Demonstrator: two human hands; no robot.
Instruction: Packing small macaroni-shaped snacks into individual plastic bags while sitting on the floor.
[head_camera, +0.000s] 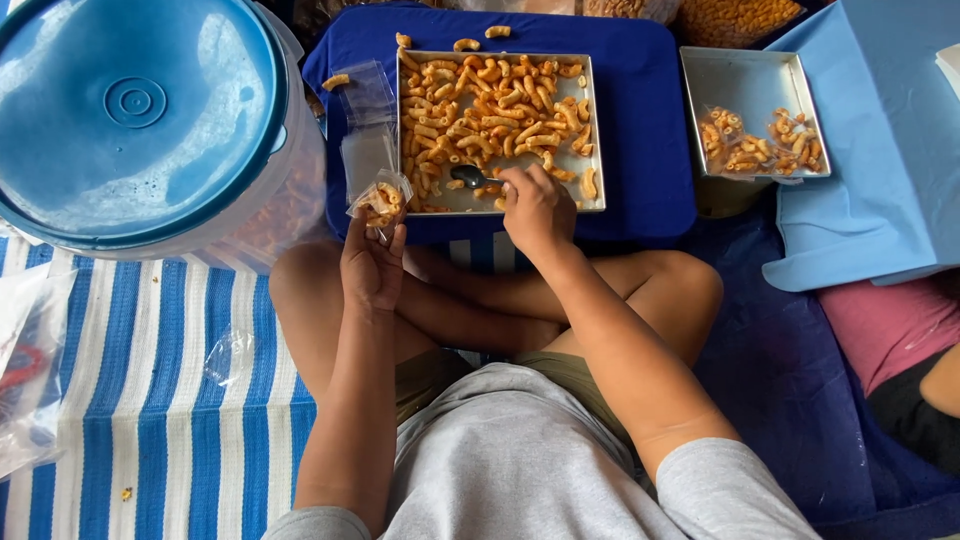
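Filling step: right hand (537, 205) pinches spoon (468, 177) in the snack tray (597, 130); left of it, left hand (372, 262) grips part-filled small bag (380, 197), awaiting another scoop.

Matt metal tray (592, 130), clear glossy plastic bag (378, 195)

Left hand (372, 262) holds a small bag (380, 198); right hand (537, 207) spoons (470, 177) snacks (490, 105).

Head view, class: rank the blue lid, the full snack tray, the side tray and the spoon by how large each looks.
1. Blue lid, though nearest the camera.
2. Full snack tray.
3. Side tray.
4. Spoon.
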